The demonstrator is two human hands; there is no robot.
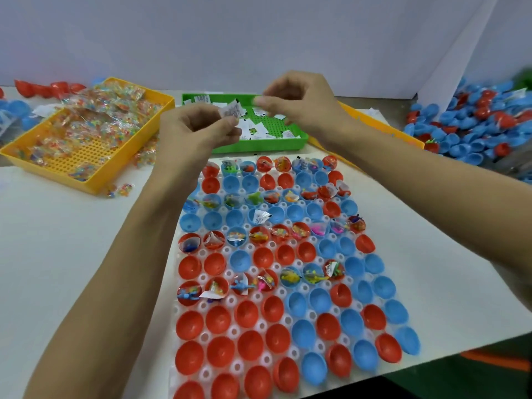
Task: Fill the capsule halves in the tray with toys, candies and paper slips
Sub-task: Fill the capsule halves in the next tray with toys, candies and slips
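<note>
A white tray (305, 287) on the table holds rows of red and blue capsule halves (247, 313). Alternate rows hold small toys, candy packets and paper slips; the rows between them and the near rows hold none. Both hands hover above the tray's far end, over the green basket (260, 145) of paper slips. My left hand (198, 129) pinches a small stack of paper slips (230, 112) between thumb and fingers. My right hand (299, 97) has its fingers curled and its fingertips pinched together just right of that stack; what they hold is too blurred to tell.
A yellow basket (95, 180) of candy packets sits at the far left, with a few packets spilled beside it. Another yellow basket (383, 125) lies behind my right arm. A heap of loose blue and red capsule halves (472, 122) fills the far right. A white wall stands behind.
</note>
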